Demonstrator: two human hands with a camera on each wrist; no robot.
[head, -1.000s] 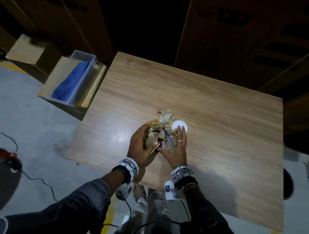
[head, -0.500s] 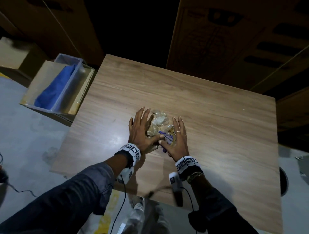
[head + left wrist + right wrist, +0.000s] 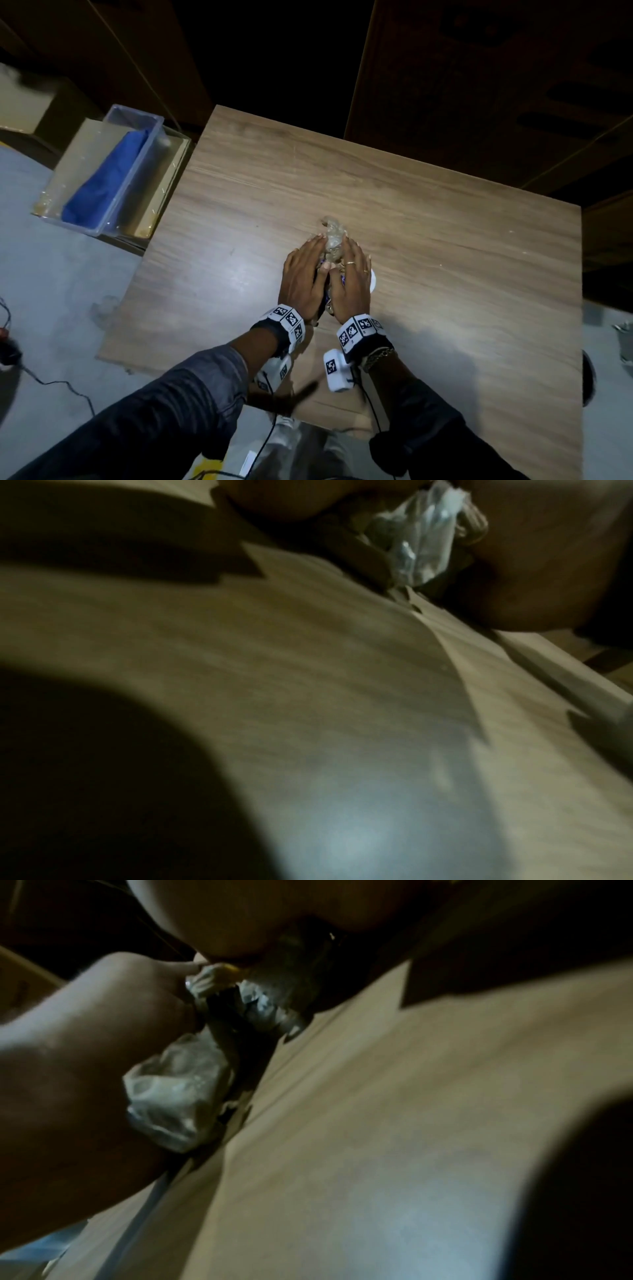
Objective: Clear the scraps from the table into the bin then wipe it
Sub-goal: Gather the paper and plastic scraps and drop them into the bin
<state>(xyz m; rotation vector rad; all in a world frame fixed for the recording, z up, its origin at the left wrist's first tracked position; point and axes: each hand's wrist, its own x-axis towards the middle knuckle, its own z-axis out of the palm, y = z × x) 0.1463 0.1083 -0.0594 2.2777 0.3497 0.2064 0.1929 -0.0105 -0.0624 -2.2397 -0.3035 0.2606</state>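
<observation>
Gathering step: left hand (image 3: 301, 277) and right hand (image 3: 352, 281), fingers straight, pressed against scraps (image 3: 333, 240) on bench (image 3: 445, 257). Next: scoop, carry to bin (image 3: 137, 120).

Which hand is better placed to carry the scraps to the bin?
Left, probably: the left hand is nearer the bin, which stands off the table's left edge. Both hands press the scraps.

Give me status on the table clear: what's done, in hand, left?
Done: the scraps are gathered into one pile mid-table. In hand: the left hand and right hand press the pile between them with straight fingers; it sits on the table. A white disc lies beside the right hand. Left: carry it to the clear bin, then wipe; the blue cloth lies in that bin.
</observation>
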